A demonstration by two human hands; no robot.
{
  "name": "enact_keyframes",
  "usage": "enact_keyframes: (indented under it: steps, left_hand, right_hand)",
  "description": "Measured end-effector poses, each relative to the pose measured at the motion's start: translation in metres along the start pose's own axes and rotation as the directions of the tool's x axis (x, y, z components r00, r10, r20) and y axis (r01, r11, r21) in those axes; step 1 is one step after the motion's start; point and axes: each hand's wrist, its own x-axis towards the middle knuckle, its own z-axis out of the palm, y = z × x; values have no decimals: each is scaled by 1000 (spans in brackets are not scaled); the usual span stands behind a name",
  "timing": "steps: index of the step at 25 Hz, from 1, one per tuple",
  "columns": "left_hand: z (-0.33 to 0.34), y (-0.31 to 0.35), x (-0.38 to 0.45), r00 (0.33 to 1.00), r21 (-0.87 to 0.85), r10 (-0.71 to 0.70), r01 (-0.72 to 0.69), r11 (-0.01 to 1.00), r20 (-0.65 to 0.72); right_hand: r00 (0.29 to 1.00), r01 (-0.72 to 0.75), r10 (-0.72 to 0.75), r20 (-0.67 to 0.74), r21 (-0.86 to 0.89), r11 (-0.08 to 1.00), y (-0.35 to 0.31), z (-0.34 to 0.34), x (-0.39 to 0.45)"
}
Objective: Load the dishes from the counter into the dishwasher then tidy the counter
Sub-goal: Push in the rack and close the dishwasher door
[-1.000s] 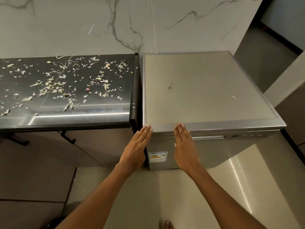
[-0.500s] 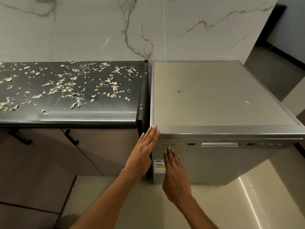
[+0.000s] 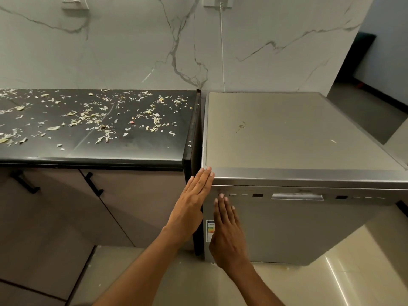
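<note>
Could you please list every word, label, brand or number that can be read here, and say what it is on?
No text here can be read.
Energy label on the dishwasher door: coloured bars show, the print is too small and partly hidden by the right hand.
Control panel markings: too blurred to read.
Wall sockets: no legible print.

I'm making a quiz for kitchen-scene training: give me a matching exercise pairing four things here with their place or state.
Things:
1. silver dishwasher
2. black glossy counter
3. left hand
4. right hand

States:
A. strewn with pale vegetable scraps
B. door shut
C. fingers up at the dishwasher's control strip
D. flat against the dishwasher's top front corner

Pairs: 1-B, 2-A, 3-D, 4-C
</note>
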Motion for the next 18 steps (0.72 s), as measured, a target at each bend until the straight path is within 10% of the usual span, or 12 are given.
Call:
enact_keyframes:
  steps: [18]
  left_hand:
    - [10,3,-2,998,24,-15,17,1000,-68]
  right_hand:
    - [989,41,-49,-142,-59,997,5,13,0]
